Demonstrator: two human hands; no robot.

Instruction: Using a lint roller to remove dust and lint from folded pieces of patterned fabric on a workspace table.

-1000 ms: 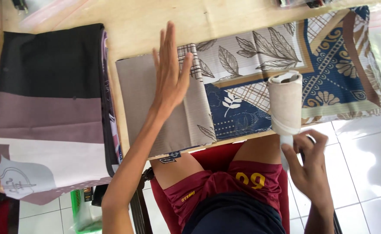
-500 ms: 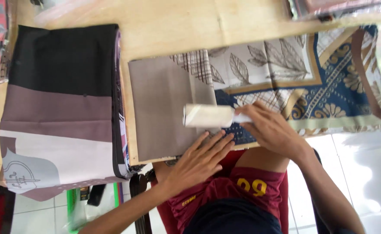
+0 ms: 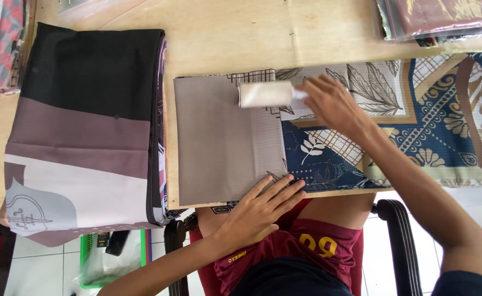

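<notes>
A folded patterned cloth (image 3: 361, 126), taupe at its left end and blue, beige and leaf-printed to the right, lies across the wooden table (image 3: 241, 38). My right hand (image 3: 334, 104) grips the handle of a white lint roller (image 3: 265, 94), whose roll rests on the cloth near its far edge. My left hand (image 3: 263, 205) lies flat with fingers spread on the cloth's near edge at the table's rim.
A stack of folded cloths (image 3: 82, 131), black, mauve and white on top, lies at the left. Plastic-wrapped cloths (image 3: 438, 19) sit at the far right. A black chair arm (image 3: 402, 241) and white tiled floor (image 3: 471, 208) are below.
My right hand has carried the lint roller from the cloth's near side to its far edge. My left hand came down from the taupe part and now stays on the near edge.
</notes>
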